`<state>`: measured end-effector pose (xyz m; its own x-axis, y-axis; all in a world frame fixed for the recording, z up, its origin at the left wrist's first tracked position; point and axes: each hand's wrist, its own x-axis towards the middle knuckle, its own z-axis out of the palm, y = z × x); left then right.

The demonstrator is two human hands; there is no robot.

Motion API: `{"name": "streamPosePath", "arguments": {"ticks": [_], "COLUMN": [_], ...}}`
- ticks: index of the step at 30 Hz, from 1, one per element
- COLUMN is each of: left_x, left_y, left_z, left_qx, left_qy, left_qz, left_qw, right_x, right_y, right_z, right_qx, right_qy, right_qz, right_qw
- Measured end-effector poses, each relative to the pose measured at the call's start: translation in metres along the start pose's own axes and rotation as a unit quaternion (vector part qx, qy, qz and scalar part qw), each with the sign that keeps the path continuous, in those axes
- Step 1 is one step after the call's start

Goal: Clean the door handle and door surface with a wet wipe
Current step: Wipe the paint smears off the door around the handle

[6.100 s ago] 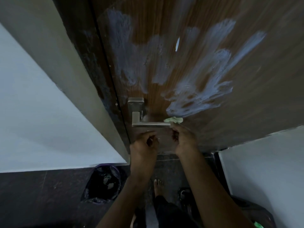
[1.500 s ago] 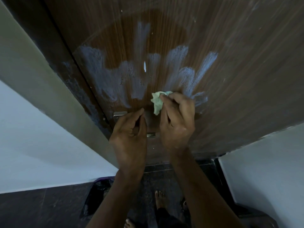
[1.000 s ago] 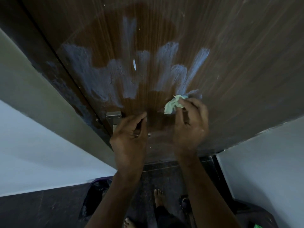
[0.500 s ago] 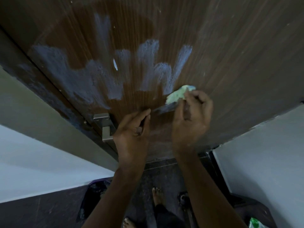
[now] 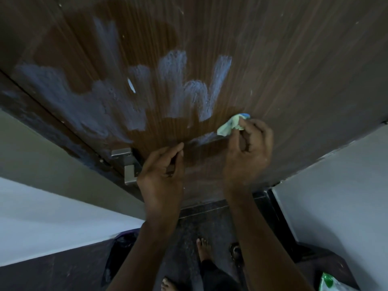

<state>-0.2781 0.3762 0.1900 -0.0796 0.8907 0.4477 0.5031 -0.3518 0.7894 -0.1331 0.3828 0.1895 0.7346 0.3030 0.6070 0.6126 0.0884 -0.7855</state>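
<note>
Head view. The right hand (image 5: 247, 156) pinches a crumpled pale green wet wipe (image 5: 231, 125) between thumb and fingertips; the other fingers curl loosely toward the palm. The wipe sticks out at the hand's eleven o'clock and presses against the brown wood-grain door surface (image 5: 294, 70), just right of the lowest white smear. A spot of blue shows at the wipe's top edge. The right forearm rises from about five o'clock in the frame, wrist bent so the back of the hand faces the camera.

The left hand (image 5: 161, 177) is half closed, thumb and forefinger brought together near the door at the hand's one o'clock. It covers the lever of the brushed metal door handle (image 5: 128, 166), whose square plate and bend show at the hand's nine o'clock. Whether the fingers actually grasp the lever cannot be told, as the hand hides it. The left forearm comes up from six o'clock.

Streaky white residue (image 5: 117, 101) runs across the door from nine o'clock to the centre, in upright finger-like strokes. A short streak lies between the two hands.

Below, bare feet (image 5: 202, 246) stand on a dark speckled floor (image 5: 184, 238). A dark plastic bag (image 5: 117, 255) lies at seven o'clock, and a green-and-white packet (image 5: 329, 282) at five o'clock.
</note>
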Motion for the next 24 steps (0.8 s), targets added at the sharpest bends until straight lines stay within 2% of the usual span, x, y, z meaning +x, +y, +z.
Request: {"name": "streamPosePath", "arguments": {"ticks": [2,4,6,7,12,14,16,18,22,24], "left_x": [0.0,-0.002,-0.004,-0.004,-0.005,-0.004,-0.003,-0.004,-0.003,-0.003], "left_y": [0.0,0.0,0.0,0.0,-0.004,-0.005,-0.005,-0.004,-0.004,-0.004], "left_z": [0.004,0.008,0.009,0.009,0.007,0.01,0.012,0.014,0.012,0.011], "left_qx": [0.01,0.01,0.004,0.001,-0.002,-0.001,-0.001,-0.006,-0.023,-0.026], "left_qy": [-0.003,-0.008,-0.013,-0.014,-0.022,-0.022,-0.024,-0.031,-0.034,-0.034], "left_qz": [0.009,0.005,0.002,0.005,-0.001,0.001,0.008,0.015,0.013,0.004], "left_qw": [1.0,1.0,1.0,1.0,1.0,1.0,1.0,0.999,0.999,0.999], "right_x": [-0.017,-0.044,-0.061,-0.062,-0.035,-0.035,-0.046,-0.048,-0.016,-0.008], "right_y": [0.003,0.006,0.011,0.014,0.027,0.025,0.024,0.02,0.017,0.019], "right_z": [0.004,0.01,0.011,0.01,0.007,0.008,0.006,0.002,0.002,0.002], "right_qx": [-0.019,-0.002,0.024,0.029,-0.022,-0.029,-0.038,-0.045,-0.016,0.003], "right_qy": [-0.045,-0.139,-0.209,-0.217,-0.073,-0.092,-0.15,-0.162,-0.011,0.018], "right_qz": [-0.062,-0.134,-0.151,-0.139,-0.04,-0.07,-0.114,-0.117,0.019,0.06], "right_qw": [0.997,0.981,0.966,0.966,0.996,0.993,0.981,0.979,1.0,0.998]}}
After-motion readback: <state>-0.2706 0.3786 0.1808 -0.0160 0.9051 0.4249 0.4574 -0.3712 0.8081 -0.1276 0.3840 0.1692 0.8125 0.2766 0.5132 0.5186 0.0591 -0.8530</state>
